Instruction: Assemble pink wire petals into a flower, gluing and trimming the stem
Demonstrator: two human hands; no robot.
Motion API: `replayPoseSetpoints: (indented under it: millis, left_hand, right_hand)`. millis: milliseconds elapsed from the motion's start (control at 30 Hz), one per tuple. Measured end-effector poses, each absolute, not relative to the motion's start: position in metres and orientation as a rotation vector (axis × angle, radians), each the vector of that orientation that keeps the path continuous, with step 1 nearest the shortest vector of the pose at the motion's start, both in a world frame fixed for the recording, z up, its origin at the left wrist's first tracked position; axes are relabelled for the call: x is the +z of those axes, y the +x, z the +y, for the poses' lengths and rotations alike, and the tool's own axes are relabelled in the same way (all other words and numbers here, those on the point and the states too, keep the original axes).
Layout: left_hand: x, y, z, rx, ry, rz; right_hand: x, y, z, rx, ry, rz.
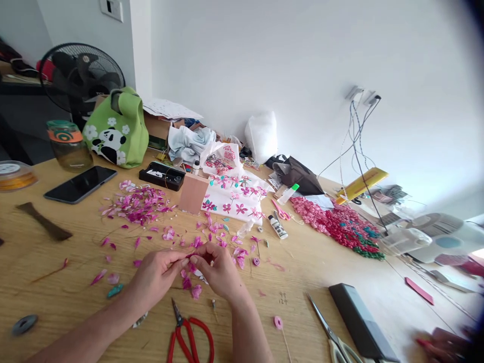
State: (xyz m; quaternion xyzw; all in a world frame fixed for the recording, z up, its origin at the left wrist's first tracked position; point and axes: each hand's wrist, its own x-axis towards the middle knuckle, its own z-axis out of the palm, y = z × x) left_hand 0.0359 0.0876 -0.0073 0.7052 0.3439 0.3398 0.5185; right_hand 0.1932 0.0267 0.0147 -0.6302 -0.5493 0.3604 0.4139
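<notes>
Left hand [156,270], right hand [218,269]: grips pinched together on a magenta petal [190,255] (shaping, seemingly); next move likely wants light pressure.

Small deep-magenta petal-like piece [191,256], thin. Mostly hidden; only a sliver shows, pinched where the fingertips of left hand [162,269] and right hand [216,268] meet. Full outline and tilt unreadable. Crumpled pink petals [196,291] just below it in view; whether any joins it, cannot tell.

The hands [218,268] partly hide the pink piece [191,255] they pinch.
</notes>
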Motion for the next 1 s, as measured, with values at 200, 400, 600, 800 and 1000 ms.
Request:
replayPoseSetpoints:
  millis: [200,400,600,800,1000]
  left_hand:
    - [-0.011,0.032,0.091,0.742,1.698,0.886]
    - [-0.007,0.029,0.091,0.648,1.786,0.886]
    - [-0.006,0.034,0.094,0.593,1.556,0.813]
    - [-0.01,0.033,0.097,0.572,1.53,0.781]
    - [-0.012,0.033,0.098,0.592,1.539,0.781]
  right_hand:
    - [0.012,0.179,0.028,0.649,-1.641,-1.383]
    - [0.007,0.165,0.025,0.425,-1.575,-1.417]
    - [0.009,0.168,0.026,0.451,-1.583,-1.367]
    - [0.012,0.17,0.025,0.497,-1.605,-1.342]
    - [0.012,0.172,0.026,0.571,-1.608,-1.312]
